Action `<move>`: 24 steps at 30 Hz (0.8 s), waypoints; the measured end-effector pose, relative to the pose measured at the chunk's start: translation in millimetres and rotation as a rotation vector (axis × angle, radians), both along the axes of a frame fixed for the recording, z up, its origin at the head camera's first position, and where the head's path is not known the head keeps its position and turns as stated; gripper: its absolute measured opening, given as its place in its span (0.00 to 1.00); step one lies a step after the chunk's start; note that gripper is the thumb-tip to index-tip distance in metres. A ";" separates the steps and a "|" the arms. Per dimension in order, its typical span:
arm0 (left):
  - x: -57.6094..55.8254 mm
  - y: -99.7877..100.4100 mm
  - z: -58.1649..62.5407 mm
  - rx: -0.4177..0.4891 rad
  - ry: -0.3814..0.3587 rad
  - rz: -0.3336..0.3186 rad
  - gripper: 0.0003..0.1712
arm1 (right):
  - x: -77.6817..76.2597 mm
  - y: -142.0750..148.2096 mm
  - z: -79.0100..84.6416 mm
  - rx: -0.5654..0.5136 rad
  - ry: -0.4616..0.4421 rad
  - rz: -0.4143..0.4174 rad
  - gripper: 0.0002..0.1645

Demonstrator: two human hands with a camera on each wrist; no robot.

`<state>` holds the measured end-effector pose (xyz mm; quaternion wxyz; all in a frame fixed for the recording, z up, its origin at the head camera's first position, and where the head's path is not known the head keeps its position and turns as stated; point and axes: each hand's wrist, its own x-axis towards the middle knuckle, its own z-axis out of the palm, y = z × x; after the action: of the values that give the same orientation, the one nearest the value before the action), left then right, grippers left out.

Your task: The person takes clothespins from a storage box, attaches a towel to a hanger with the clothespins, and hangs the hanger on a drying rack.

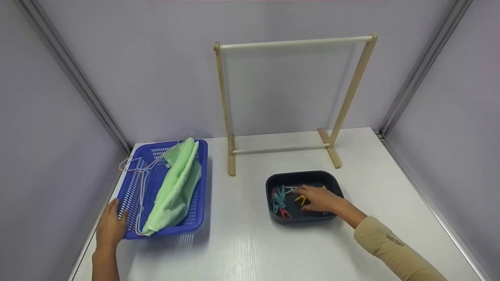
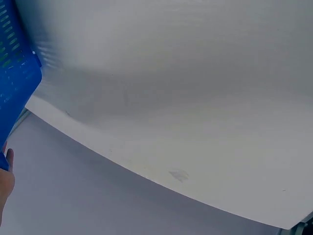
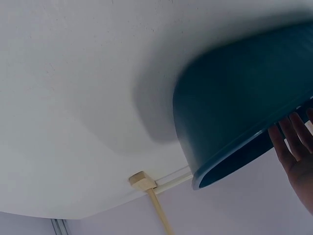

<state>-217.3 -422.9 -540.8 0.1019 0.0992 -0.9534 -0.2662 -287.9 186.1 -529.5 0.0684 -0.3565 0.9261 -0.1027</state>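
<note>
My left hand is at the left rim of a blue plastic basket, near its front corner, with fingers along the outside and the thumb over the edge. Inside the basket lie a light green towel and wire clothes hangers. My right hand reaches over the rim into a dark bin, fingers loosely spread and pointing down among clothespins. A yellow clothespin lies by the fingers, and a white clothespin near the fingertips. Teal clothespins and a red clothespin lie left of the hand.
Behind the bin stands a wooden rack with a white top rail and a lower rail. Everything stands on a white table, with grey walls at the back and both sides.
</note>
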 end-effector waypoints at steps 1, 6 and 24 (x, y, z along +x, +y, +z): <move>-0.8 -0.6 0.6 -0.003 0.013 0.004 0.27 | -0.4 -0.5 0.3 0.003 0.000 0.000 0.33; -5.5 -6.6 -0.6 -0.009 0.065 0.012 0.23 | -2.8 -3.9 -0.3 0.004 0.007 0.010 0.33; -16.6 -5.9 -1.2 -0.074 0.047 -0.052 0.28 | -1.5 -20.4 -7.2 0.076 0.016 0.059 0.34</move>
<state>-233.9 -428.8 -542.0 0.1208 0.0644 -0.9622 -0.2355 -289.4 165.7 -536.7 0.0774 -0.3814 0.9191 -0.0625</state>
